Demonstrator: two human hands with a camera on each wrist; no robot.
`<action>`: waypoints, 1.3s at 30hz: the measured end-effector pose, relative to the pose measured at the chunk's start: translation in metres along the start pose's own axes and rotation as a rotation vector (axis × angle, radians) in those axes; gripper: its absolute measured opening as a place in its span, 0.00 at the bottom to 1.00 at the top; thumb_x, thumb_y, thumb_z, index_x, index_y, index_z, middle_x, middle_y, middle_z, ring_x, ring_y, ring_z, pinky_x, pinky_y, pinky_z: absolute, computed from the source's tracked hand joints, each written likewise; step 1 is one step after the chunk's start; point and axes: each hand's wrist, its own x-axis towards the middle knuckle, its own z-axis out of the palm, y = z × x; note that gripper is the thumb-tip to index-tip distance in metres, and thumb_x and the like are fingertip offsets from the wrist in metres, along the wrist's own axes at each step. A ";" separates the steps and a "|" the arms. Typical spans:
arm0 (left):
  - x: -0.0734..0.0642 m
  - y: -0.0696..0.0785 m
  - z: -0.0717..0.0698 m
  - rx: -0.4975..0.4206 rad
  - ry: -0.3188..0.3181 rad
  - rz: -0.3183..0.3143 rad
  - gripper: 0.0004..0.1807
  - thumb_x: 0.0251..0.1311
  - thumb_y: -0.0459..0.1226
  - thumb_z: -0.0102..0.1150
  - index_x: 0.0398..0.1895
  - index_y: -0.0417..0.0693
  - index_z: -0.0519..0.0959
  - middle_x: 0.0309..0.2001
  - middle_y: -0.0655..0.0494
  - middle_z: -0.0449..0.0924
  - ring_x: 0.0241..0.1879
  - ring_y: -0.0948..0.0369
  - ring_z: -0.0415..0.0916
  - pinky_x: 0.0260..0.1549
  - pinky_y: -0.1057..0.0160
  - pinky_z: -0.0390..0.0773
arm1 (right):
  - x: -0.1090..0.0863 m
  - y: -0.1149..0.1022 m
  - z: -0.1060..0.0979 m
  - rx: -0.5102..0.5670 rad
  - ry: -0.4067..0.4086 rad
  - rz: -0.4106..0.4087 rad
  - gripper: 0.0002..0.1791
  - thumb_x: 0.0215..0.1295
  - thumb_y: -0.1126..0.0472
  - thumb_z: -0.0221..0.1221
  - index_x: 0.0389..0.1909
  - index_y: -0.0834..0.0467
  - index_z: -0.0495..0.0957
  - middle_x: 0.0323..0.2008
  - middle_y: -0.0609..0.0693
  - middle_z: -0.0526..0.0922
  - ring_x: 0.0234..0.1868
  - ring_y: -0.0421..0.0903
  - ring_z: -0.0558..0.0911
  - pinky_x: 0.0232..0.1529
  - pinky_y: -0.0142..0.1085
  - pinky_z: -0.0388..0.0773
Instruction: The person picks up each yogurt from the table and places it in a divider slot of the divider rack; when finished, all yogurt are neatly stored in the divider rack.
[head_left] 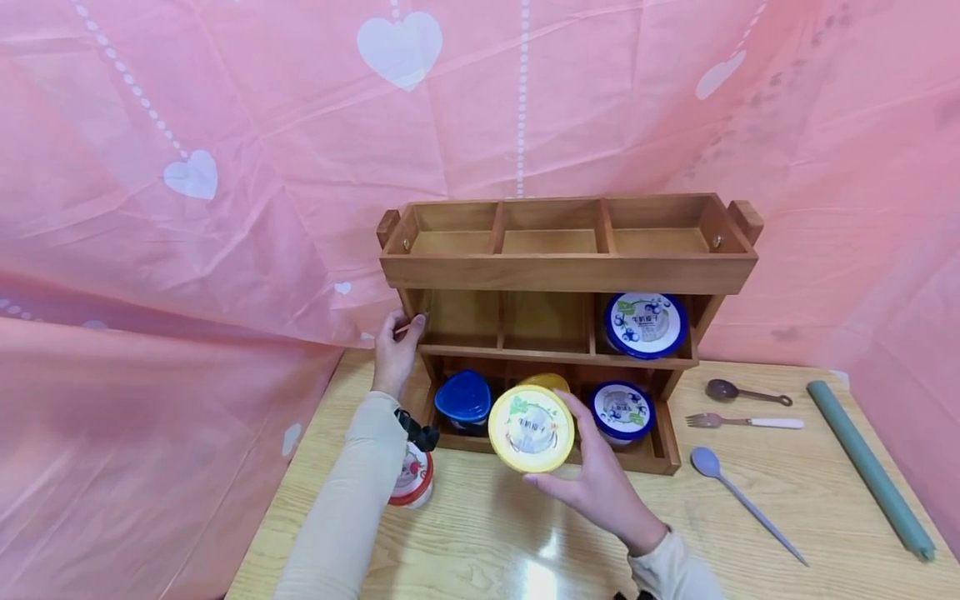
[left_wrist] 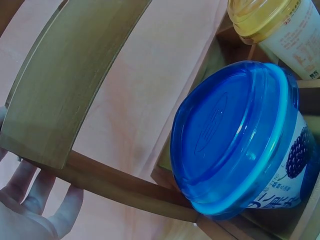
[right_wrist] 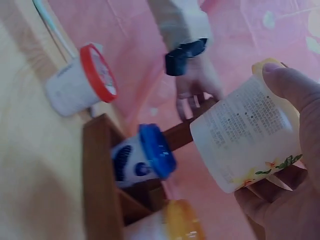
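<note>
My right hand (head_left: 603,483) grips a yellow-rimmed tub (head_left: 531,428) by its side, in front of the bottom tier of a wooden shelf rack (head_left: 566,273). The right wrist view shows its pale, printed wall tilted between thumb and fingers. With its thumb and fingers, my left hand (head_left: 393,354) holds the rack's left side at the middle tier. In the bottom tier sit a blue-lidded tub (left_wrist: 225,135) on the left, a yellow-lidded tub (right_wrist: 182,220) partly hidden in the middle, and a blue-rimmed tub (head_left: 622,412) on the right.
Another blue-rimmed tub (head_left: 647,323) sits at the middle tier's right. A red-rimmed tub (head_left: 412,477) stands left on the table, partly behind my left forearm. To the right lie a brown measuring spoon (head_left: 723,390), a fork (head_left: 776,422), a grey-blue spoon (head_left: 750,504) and a green roll (head_left: 870,467).
</note>
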 end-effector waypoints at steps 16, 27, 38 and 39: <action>0.001 0.001 0.001 -0.004 -0.008 0.005 0.18 0.68 0.44 0.58 0.56 0.45 0.75 0.56 0.47 0.74 0.57 0.52 0.72 0.64 0.54 0.71 | 0.060 -0.024 -0.035 -0.032 0.048 -0.028 0.60 0.50 0.56 0.76 0.76 0.45 0.45 0.69 0.51 0.63 0.67 0.51 0.69 0.69 0.55 0.64; -0.001 0.000 -0.002 0.038 -0.018 -0.023 0.18 0.69 0.47 0.57 0.55 0.49 0.74 0.57 0.49 0.74 0.59 0.52 0.71 0.65 0.54 0.71 | 0.095 -0.017 -0.037 0.005 0.090 -0.050 0.58 0.52 0.56 0.75 0.76 0.45 0.45 0.70 0.49 0.60 0.67 0.48 0.68 0.69 0.49 0.66; 0.000 -0.001 -0.002 0.029 -0.009 -0.008 0.18 0.69 0.47 0.57 0.55 0.47 0.74 0.58 0.48 0.73 0.60 0.51 0.71 0.66 0.53 0.70 | 0.117 -0.011 -0.036 -0.031 0.127 -0.051 0.56 0.54 0.53 0.73 0.76 0.48 0.45 0.71 0.51 0.59 0.70 0.51 0.64 0.74 0.51 0.57; 0.000 -0.001 -0.001 0.027 -0.008 -0.008 0.18 0.69 0.47 0.57 0.55 0.47 0.74 0.57 0.48 0.73 0.59 0.51 0.71 0.65 0.53 0.70 | 0.118 -0.011 -0.035 -0.032 0.132 -0.055 0.56 0.54 0.52 0.73 0.76 0.48 0.46 0.70 0.51 0.59 0.70 0.50 0.64 0.75 0.50 0.56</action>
